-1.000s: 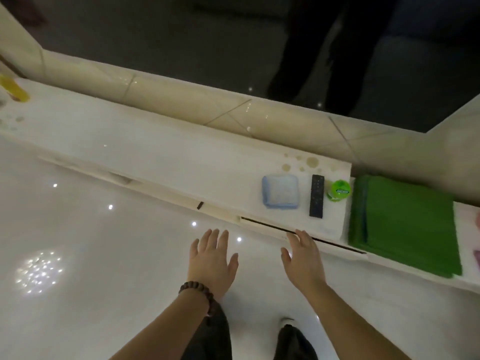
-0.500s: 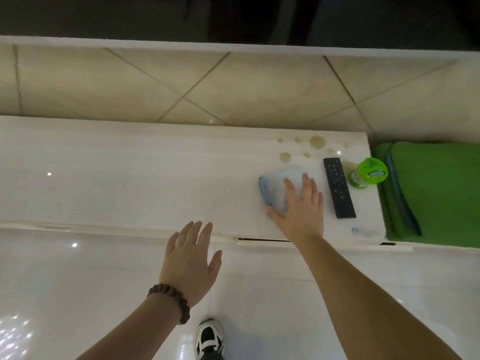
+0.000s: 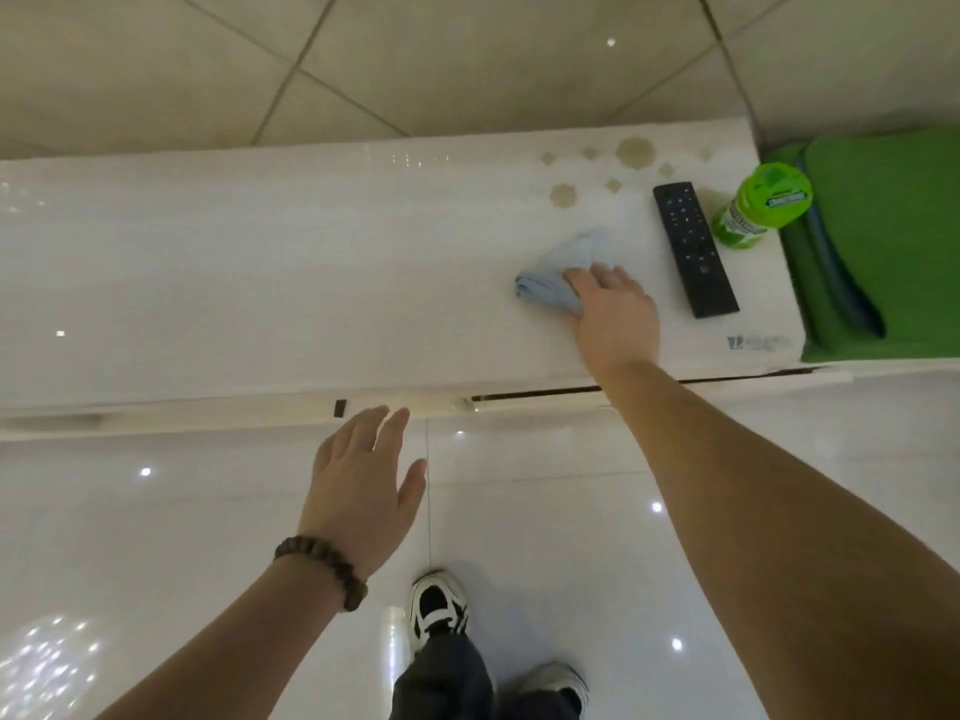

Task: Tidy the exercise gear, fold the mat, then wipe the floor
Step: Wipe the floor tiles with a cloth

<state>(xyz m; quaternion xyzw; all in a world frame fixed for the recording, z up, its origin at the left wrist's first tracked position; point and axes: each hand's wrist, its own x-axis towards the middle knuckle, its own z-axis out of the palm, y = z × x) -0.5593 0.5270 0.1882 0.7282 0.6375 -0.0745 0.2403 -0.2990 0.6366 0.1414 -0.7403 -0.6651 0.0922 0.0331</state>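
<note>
A light blue cloth (image 3: 563, 272) lies bunched on the long white low cabinet (image 3: 260, 262). My right hand (image 3: 615, 314) is closed on the cloth's near right part, pinching it up off the surface. My left hand (image 3: 363, 485) hovers open above the glossy white floor (image 3: 156, 537), just in front of the cabinet's edge, holding nothing; a bead bracelet is on its wrist. The folded green mat (image 3: 893, 241) rests at the cabinet's right end.
A black remote (image 3: 693, 249) lies right of the cloth, and a green-lidded jar (image 3: 758, 210) stands beside it against the mat. Brownish spots (image 3: 634, 153) mark the cabinet top. A beige tiled wall rises behind. My feet (image 3: 436, 610) stand below.
My right hand reached onto the cabinet, pressed on the flat folded cloth, then gathered it into a bunch. The view came closer to the cabinet. My left hand stayed open over the floor.
</note>
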